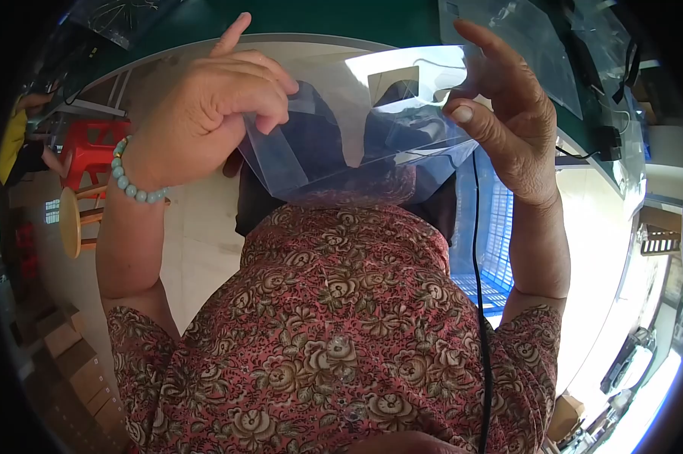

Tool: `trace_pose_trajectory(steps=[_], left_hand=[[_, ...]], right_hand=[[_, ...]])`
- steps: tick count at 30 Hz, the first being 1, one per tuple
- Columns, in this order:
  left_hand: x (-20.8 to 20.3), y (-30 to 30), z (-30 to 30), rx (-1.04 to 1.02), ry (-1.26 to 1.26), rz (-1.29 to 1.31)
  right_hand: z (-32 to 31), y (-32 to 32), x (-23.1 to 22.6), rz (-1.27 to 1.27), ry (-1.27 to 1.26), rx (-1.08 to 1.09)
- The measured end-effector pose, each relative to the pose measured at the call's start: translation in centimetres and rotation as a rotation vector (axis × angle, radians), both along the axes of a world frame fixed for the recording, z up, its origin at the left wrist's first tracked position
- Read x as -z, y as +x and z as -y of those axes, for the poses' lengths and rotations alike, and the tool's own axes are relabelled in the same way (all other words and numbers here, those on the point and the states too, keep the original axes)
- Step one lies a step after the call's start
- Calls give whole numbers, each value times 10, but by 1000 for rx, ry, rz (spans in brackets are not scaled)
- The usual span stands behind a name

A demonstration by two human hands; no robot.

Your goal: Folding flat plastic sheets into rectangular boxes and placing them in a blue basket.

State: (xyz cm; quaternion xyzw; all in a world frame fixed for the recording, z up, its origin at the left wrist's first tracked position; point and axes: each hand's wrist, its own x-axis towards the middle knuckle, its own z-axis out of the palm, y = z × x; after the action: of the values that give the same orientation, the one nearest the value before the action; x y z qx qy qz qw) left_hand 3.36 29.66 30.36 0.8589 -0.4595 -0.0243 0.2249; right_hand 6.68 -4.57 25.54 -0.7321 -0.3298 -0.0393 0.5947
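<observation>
A clear plastic box [287,155], thin-walled with creased folds and glare on its upper right, is held up in front of my body, over my lap. My left hand [209,106], wearing a bead bracelet, has its fingers curled over the box's left edge, one finger raised. At the right end, my right hand [508,113] pinches the box with the thumb on the near side and the index finger stretched upward. Some fingertips of both hands are hidden or seen through the plastic.
A green tabletop [372,17] lies just beyond, with clear plastic pieces [534,53] at its right. A blue crate [497,234] stands by my right side, behind a hanging black cable [478,272]. Leftward are a red stool [92,144], a wooden stool [70,223], cardboard boxes [80,367] and another person [27,147].
</observation>
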Motion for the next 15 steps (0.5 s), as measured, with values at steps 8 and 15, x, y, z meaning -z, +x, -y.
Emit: trace_pose_trajectory(steps=[8,15], left_hand=[[58,-15,43,-352,-884,-105],[59,-17,56,-344,-204,590]], right_hand=[[-15,3,9,37,-215,121],[-11,5,2,45,-360,116]])
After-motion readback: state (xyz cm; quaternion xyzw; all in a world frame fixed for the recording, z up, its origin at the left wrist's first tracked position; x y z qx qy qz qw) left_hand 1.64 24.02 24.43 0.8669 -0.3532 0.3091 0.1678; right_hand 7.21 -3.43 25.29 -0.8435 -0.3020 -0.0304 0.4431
